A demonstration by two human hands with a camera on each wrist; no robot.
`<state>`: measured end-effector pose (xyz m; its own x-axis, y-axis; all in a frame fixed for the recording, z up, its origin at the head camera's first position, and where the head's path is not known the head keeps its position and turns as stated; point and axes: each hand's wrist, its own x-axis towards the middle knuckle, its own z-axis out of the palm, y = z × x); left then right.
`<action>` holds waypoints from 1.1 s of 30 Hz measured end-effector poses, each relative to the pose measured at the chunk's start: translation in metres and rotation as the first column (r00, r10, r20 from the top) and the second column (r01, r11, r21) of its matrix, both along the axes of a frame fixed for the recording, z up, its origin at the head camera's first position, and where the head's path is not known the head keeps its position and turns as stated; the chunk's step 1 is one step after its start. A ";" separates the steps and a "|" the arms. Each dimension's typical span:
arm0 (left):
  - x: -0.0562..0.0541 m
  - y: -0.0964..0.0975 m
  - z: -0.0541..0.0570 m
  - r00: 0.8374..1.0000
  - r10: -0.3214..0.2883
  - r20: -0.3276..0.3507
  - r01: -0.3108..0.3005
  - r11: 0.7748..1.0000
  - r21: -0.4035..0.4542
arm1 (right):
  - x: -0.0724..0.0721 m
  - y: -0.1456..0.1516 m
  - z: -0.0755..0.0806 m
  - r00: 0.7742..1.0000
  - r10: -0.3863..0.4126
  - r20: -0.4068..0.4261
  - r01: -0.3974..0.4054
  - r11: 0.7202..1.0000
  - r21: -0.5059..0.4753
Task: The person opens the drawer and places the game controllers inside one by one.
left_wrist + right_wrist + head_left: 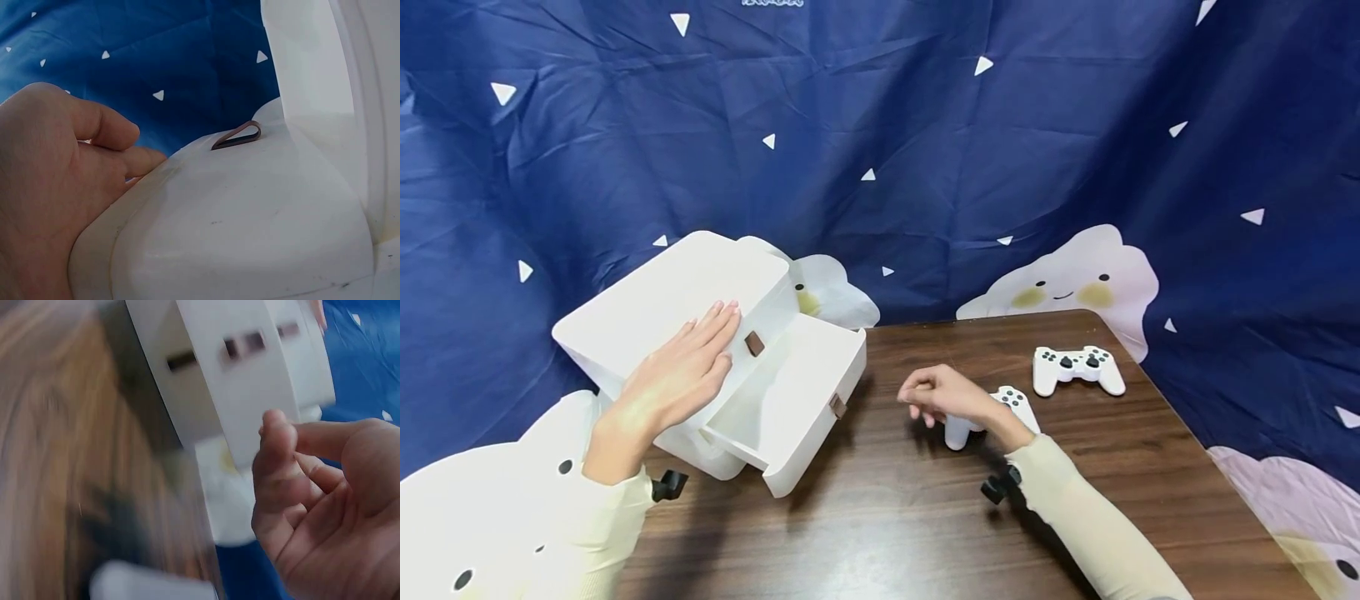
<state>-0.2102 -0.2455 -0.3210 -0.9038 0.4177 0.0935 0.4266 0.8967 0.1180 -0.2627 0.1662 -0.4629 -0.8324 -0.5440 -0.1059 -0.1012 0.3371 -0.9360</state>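
Observation:
On the left of the head view stands a white drawer cabinet [655, 300]. My left hand [681, 371] rests on its top with straight fingers, near the front edge. The lower drawer [820, 421] is pulled out, and its inside shows bare white. A brown pull tab [838, 406] sits on the drawer's front; another tab [755, 343] marks the closed upper drawer. My right hand [951, 393] hovers above the table, right of the open drawer, its fingers loosely curled around nothing. Partly hidden behind that hand and wrist is a white game controller [1017, 404].
A second white game controller [1078, 369] lies farther back on the right of the dark wooden table [880, 517]. Behind the table hangs a blue cloth [887, 100] with white triangles and clouds.

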 end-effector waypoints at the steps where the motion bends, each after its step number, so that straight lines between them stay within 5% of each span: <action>1: 0.000 0.000 0.000 1.000 0.000 0.000 0.000 1.000 0.000 | 0.000 0.008 0.001 1.000 -0.006 0.002 0.006 1.000 -0.005; 9: -0.001 -0.002 0.001 1.000 0.006 -0.007 -0.006 1.000 -0.006 | -0.001 0.069 0.003 0.999 -0.042 -0.031 0.041 0.998 -0.043; 20: 0.000 -0.001 0.002 1.000 0.001 -0.011 -0.001 1.000 -0.013 | 0.014 0.144 -0.019 0.969 -0.195 -0.151 0.191 0.981 -0.044; 33: 0.000 0.000 -0.001 1.000 0.002 -0.010 -0.002 1.000 -0.011 | 0.017 0.173 -0.054 0.986 -0.123 -0.116 0.115 0.991 -0.072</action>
